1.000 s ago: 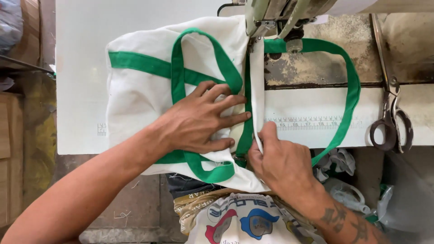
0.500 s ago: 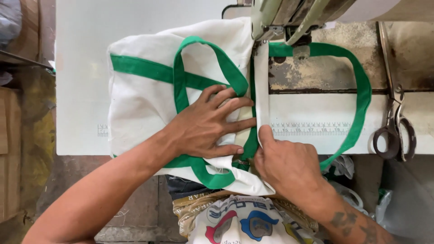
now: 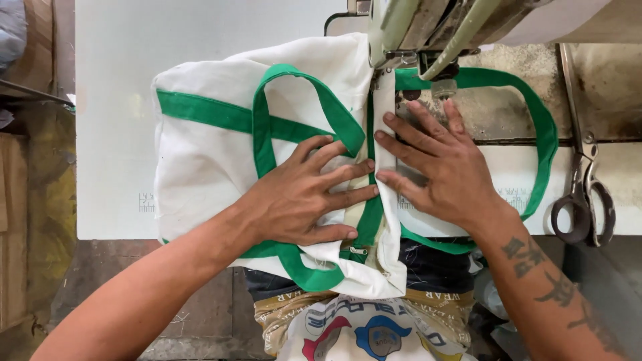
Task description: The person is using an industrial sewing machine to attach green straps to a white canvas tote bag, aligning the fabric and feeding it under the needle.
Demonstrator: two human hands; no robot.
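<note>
We see the left hand point(image 3: 304, 194) open and flat, fingers spread, pressing on the white cloth bag with green straps point(image 3: 221, 144). Just beside it the right hand point(image 3: 438, 167) is also open, palm down, its fingertips touching the white folded seam strip point(image 3: 384, 134). The bag lies on the white bench point(image 3: 114, 100), its near edge hanging over. Farther, the pale green sewing machine head point(image 3: 428, 27) stands above the seam, and metal scissors point(image 3: 583, 194) lie at the right.
</note>
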